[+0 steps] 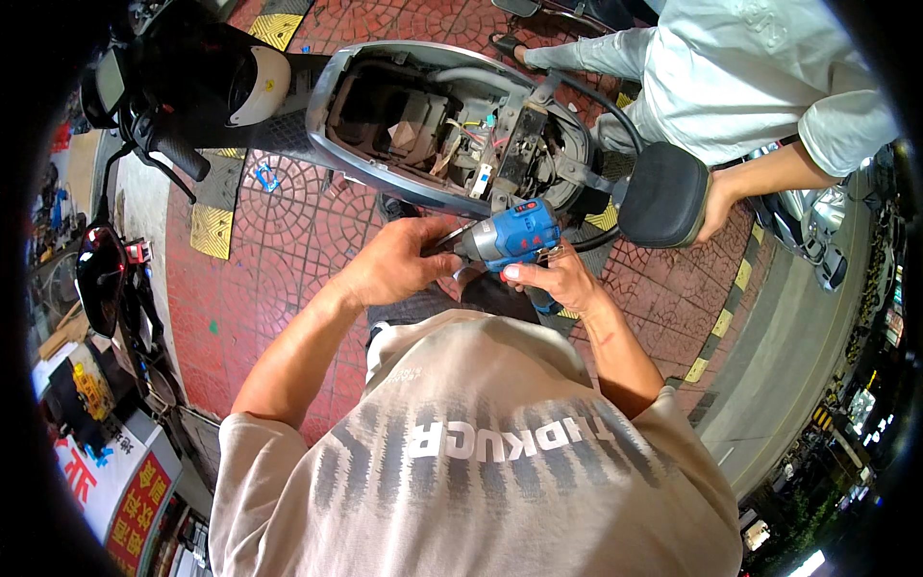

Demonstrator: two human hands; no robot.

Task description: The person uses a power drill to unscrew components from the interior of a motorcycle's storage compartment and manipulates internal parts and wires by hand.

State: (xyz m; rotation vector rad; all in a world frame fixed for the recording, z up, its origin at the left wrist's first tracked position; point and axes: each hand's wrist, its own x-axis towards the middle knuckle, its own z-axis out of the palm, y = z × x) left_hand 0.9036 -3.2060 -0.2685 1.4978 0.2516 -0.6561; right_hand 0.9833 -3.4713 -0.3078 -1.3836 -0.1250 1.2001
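A blue cordless driver (524, 234) with a grey nose is in my right hand (569, 285), whose fingers wrap its grip below the body. My left hand (396, 263) is closed at the tool's nose, with the fingertips around a thin metal bit (445, 237). Just beyond both hands lies a grey scooter body (336, 163) with its top uncovered. Inside it show coloured wires (471, 125), a metal bracket (527, 135) and a dark compartment (385, 120). Part of the driver's grip is hidden by my right hand.
At the right, another person's hand (716, 207) holds a black padded backrest (663, 195) by the scooter's rear. The handlebar (178, 154) juts out at left. A small blue object (267, 177) lies on red paving (288, 231). A road (779, 356) runs along the right.
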